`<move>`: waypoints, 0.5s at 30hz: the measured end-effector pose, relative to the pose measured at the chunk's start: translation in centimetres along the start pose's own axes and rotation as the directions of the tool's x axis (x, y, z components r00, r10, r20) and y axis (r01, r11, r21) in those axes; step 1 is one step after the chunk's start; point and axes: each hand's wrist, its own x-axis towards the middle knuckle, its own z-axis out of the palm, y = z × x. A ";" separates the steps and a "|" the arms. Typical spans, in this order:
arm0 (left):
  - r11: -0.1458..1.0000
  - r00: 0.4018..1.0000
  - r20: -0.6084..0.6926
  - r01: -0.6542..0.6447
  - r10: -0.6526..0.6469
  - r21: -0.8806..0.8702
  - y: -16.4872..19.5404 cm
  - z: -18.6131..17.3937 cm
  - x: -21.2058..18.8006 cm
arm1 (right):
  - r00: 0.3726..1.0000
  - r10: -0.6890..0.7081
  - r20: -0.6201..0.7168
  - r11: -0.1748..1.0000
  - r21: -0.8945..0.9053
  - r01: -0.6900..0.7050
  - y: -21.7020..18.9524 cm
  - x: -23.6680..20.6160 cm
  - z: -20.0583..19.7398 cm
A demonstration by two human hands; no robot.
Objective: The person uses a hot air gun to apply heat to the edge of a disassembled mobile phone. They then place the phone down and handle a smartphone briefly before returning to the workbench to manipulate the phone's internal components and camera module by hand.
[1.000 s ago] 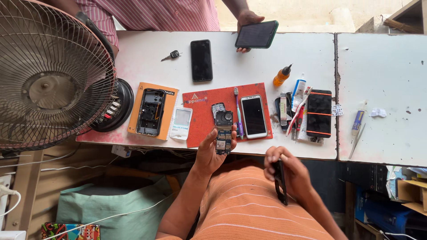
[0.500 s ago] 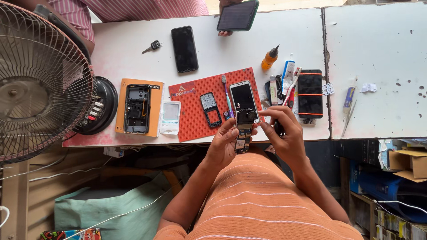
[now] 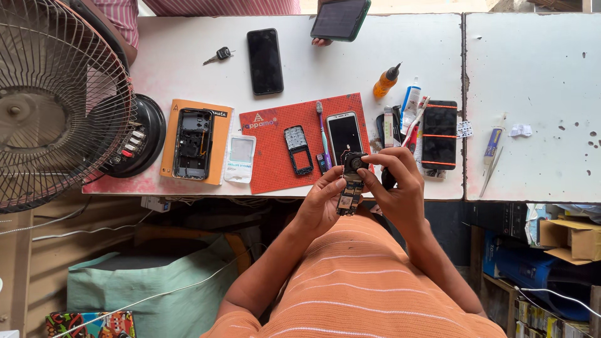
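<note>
A small opened phone board (image 3: pixel 350 186) with bare circuitry is held over my lap at the table's front edge. My left hand (image 3: pixel 320 206) grips its lower left side. My right hand (image 3: pixel 397 188) pinches the top right of the board and also holds a dark slim tool (image 3: pixel 387 179). Just beyond lies a red work mat (image 3: pixel 275 153) carrying a phone keypad frame (image 3: pixel 298 149), a toothbrush (image 3: pixel 323 131) and a smartphone (image 3: pixel 344 134).
A table fan (image 3: pixel 56 106) stands at the left. An orange box with a phone shell (image 3: pixel 194 144), a black phone (image 3: pixel 265 61), a key (image 3: pixel 219 55), an orange-capped bottle (image 3: pixel 386 81) and a banded phone (image 3: pixel 439 134) lie on the white table (image 3: pixel 532 75). Another person's hand holds a phone (image 3: pixel 340 19).
Both hands came together at the table edge: the left lifted the phone board off the mat toward me, and the right rose from my lap with the tool to grip it.
</note>
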 end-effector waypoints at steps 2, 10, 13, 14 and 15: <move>1.000 1.000 -0.013 -0.002 0.002 0.000 0.0 0.2 0.0 | 1.000 0.005 0.000 1.000 -0.015 -0.005 0.3 -0.2 0.1; 0.995 1.000 -0.021 0.011 -0.013 -0.097 1.1 2.0 0.0 | 0.933 0.333 0.135 0.659 0.674 -0.333 1.9 -2.6 -0.9; 0.999 0.998 -0.054 -0.031 0.029 -0.028 1.4 2.5 0.2 | 0.802 0.455 0.387 0.406 0.711 -0.574 1.6 -4.4 -0.9; 0.999 0.996 -0.077 -0.046 0.046 0.006 1.4 2.6 0.3 | 0.746 0.485 0.457 0.376 0.661 -0.650 1.4 -5.0 -1.0; 0.997 0.992 -0.100 -0.067 0.071 0.039 1.5 2.6 0.3 | 0.695 0.501 0.516 0.336 0.624 -0.706 1.3 -5.5 -1.1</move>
